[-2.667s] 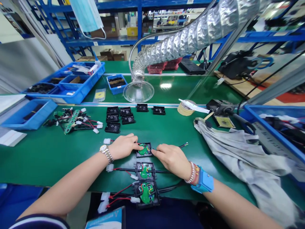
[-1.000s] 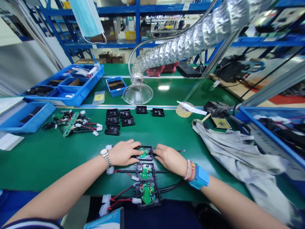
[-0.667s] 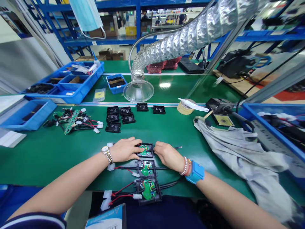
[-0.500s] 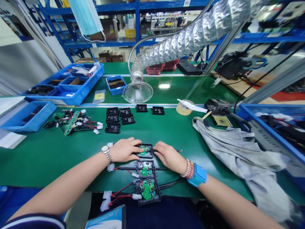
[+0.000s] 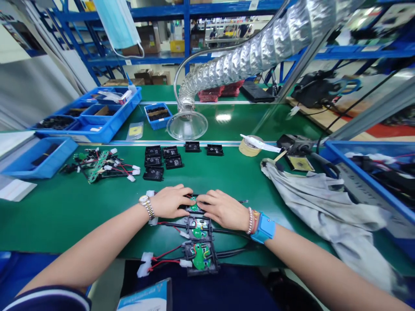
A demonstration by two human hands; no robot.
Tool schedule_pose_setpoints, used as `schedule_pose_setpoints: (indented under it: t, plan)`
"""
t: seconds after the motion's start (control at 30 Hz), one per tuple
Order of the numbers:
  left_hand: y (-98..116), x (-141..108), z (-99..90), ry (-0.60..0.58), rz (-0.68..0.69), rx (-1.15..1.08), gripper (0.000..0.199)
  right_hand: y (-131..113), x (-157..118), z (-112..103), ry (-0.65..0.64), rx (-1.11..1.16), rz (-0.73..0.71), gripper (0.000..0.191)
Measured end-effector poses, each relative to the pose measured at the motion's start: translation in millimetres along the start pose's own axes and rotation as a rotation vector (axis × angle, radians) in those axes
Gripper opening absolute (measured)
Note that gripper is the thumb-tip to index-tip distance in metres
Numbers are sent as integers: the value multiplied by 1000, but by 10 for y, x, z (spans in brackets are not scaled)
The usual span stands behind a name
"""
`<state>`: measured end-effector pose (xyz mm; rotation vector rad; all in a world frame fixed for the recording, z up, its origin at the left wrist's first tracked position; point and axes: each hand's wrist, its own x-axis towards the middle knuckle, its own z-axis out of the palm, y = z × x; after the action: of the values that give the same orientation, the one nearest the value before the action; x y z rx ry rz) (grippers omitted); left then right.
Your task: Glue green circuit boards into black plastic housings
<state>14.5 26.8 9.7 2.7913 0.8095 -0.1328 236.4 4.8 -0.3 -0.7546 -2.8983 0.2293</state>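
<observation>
My left hand (image 5: 171,202), a watch at its wrist, grips the left side of the farthest black plastic case, fingertips at the green circuit board (image 5: 193,206) inside. From the other side, my right hand (image 5: 223,209) reaches over that case, its bent fingers on the board and the case edge; the hands hide much of it. Just nearer lies a second open black case (image 5: 199,229) with a green board. The third case (image 5: 201,258) sits at the bench's front edge. Red and black wires run left from these cases to white connectors (image 5: 146,257); black cables leave on the right.
Several black covers (image 5: 153,160) lie beyond my hands. Wired boards (image 5: 99,166) are heaped at left by blue bins (image 5: 108,125). A clear fume hood (image 5: 187,125) hangs over the bench. Right are a tape roll (image 5: 249,148), grey cloth (image 5: 311,203) and a blue crate (image 5: 366,172).
My right hand has moved left, from the cable at the case's right end onto the case and board. My left hand stays nearly in place.
</observation>
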Motion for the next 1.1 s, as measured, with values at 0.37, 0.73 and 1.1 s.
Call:
schedule_pose_setpoints:
  t: [0.37, 0.73, 1.1]
  plan:
    - [-115, -170, -77, 96, -356, -226, 22, -21, 10, 112, 71, 73, 14, 27]
    - [12, -90, -94, 4, -376, 21, 23, -16, 28, 175, 141, 54, -28, 23]
    - [30, -176, 226, 215, -177, 73, 19, -37, 42, 142, 77, 104, 18, 29]
